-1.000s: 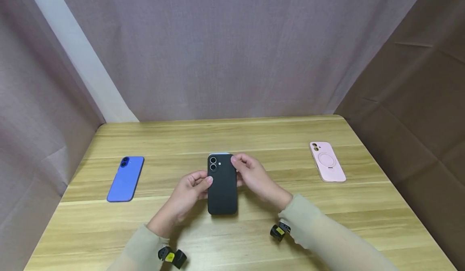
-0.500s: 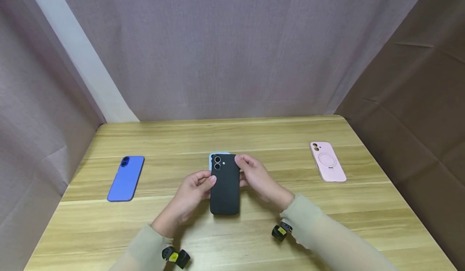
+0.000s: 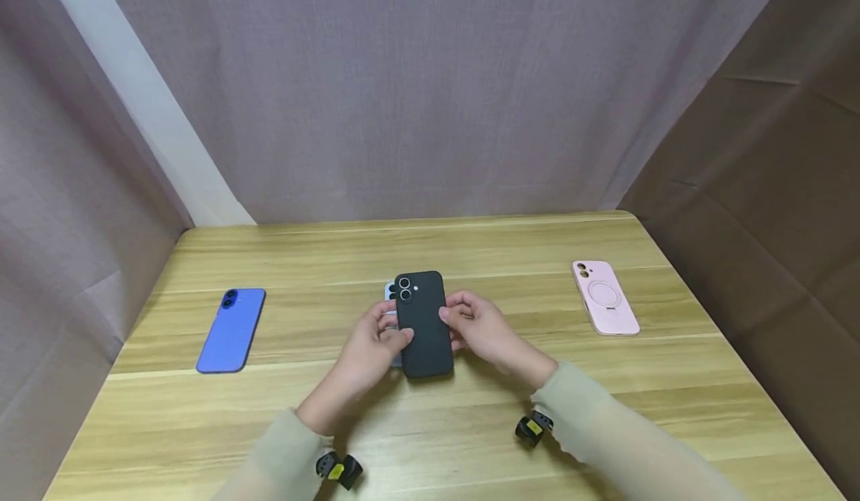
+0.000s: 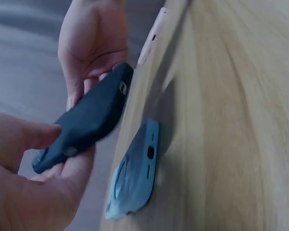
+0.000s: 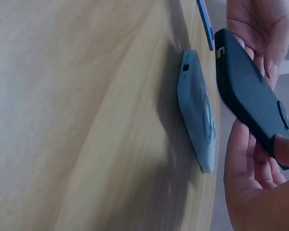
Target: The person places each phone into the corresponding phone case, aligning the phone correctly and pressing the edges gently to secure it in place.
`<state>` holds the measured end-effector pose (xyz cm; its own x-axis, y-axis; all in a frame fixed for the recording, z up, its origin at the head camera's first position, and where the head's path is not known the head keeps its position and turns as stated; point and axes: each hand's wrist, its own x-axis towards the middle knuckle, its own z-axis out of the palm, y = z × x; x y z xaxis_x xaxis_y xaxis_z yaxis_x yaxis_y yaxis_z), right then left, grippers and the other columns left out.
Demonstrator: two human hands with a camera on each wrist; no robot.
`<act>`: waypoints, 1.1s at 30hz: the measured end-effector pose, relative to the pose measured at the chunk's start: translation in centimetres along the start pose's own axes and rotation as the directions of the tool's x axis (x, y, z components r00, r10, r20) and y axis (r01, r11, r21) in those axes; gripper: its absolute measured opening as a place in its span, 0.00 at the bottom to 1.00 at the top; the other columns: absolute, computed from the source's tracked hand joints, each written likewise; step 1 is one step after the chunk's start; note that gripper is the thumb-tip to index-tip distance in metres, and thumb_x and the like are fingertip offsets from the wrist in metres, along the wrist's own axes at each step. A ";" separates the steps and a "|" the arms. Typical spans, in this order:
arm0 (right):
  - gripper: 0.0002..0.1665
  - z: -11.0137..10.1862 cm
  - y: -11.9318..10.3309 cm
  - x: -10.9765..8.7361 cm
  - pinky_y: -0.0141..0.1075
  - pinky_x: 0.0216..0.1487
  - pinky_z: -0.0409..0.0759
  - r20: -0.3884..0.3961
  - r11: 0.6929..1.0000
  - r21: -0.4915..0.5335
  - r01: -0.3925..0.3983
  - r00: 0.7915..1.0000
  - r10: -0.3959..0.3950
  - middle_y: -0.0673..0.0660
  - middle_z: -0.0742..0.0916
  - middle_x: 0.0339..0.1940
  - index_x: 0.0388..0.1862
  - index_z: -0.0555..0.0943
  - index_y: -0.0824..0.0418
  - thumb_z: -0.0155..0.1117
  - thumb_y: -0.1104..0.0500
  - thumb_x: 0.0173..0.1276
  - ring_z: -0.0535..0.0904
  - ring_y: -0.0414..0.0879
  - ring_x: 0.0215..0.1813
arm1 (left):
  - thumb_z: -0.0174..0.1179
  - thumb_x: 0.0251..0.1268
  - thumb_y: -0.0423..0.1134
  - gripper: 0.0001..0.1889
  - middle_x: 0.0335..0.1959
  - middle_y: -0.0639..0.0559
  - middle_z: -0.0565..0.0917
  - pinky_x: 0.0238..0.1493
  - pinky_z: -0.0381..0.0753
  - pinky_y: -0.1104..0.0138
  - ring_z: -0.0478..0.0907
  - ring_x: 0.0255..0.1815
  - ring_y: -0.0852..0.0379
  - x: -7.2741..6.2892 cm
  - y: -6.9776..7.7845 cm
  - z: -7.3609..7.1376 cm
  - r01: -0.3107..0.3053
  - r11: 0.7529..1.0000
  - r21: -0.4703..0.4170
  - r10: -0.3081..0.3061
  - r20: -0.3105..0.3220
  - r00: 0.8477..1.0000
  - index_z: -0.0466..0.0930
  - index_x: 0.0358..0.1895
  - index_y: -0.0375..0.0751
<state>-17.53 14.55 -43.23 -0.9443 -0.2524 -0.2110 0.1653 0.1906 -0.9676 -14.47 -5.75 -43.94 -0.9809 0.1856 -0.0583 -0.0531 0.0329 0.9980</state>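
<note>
Both hands hold a black phone case (image 3: 426,329), camera end away from the person, raised over the table. My left hand (image 3: 368,346) pinches its left long edge, thumb on the back and fingers underneath. On the right edge, my right hand (image 3: 480,329) grips it in the same way. Whether a phone sits inside the black case I cannot tell. Beneath it a light blue phone case (image 4: 135,175) with a ring on its back lies on the table; the right wrist view shows the gap between them. From the head, the black case hides most of it.
A blue phone (image 3: 231,329) lies back up on the left of the wooden table (image 3: 430,449). On the right is a pink phone case (image 3: 606,299) with a ring. Grey curtains (image 3: 430,98) hang behind, and a brown cloth (image 3: 759,172) borders the right side.
The black case has shifted right and slightly away, tilting a little, which uncovers part of the light blue case. My right hand's grip has slid from the top corner down the right edge.
</note>
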 end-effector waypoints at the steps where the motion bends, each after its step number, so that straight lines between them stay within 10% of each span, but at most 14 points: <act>1: 0.12 -0.2 0.0 0.0 0.44 0.36 0.84 -0.017 1.000 -0.005 -0.009 1.000 0.009 0.58 0.83 0.36 0.52 0.72 0.65 0.57 0.62 0.74 0.80 0.49 0.33 | 0.60 0.65 0.29 0.29 0.52 0.37 0.78 0.46 0.81 0.63 0.80 0.48 0.47 0.0 0.0 0.3 -0.022 0.999 0.042 0.021 0.011 1.000 0.60 0.67 0.31; 10: 0.14 -2.2 0.4 0.1 0.46 0.35 0.84 -0.143 0.996 -0.069 -0.064 0.988 0.054 0.59 0.84 0.35 0.54 0.72 0.65 0.57 0.61 0.73 0.79 0.48 0.30 | 0.67 0.57 0.30 0.46 0.63 0.37 0.68 0.52 0.78 0.61 0.75 0.55 0.49 -0.1 0.1 3.4 -0.126 0.944 0.304 0.093 0.121 0.988 0.47 0.75 0.33; 16: 0.21 -3.2 0.4 0.1 0.44 0.31 0.84 -0.189 0.974 -0.213 -0.074 0.981 0.033 0.59 0.85 0.31 0.59 0.70 0.62 0.61 0.60 0.71 0.81 0.48 0.27 | 0.72 0.49 0.35 0.54 0.69 0.31 0.58 0.64 0.67 0.56 0.63 0.66 0.44 0.3 0.1 5.0 -0.169 0.838 0.520 0.094 0.169 0.981 0.44 0.74 0.26; 33: 0.35 -3.8 -0.1 1.0 0.46 0.47 0.77 -0.195 0.739 -0.662 -0.127 0.981 -0.006 0.63 0.85 0.41 0.61 0.71 0.71 0.70 0.54 0.62 0.79 0.51 0.41 | 0.70 0.51 0.31 0.45 0.63 0.25 0.66 0.62 0.70 0.53 0.70 0.61 0.37 2.2 -0.7 8.4 -0.171 0.636 0.753 0.096 0.142 0.985 0.52 0.68 0.16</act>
<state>-19.60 17.89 -42.80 -0.9827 -0.0642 -0.1739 0.0533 0.8009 -0.5964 -15.01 2.93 -44.97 -0.9448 0.3258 0.0350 0.2745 0.7287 0.6275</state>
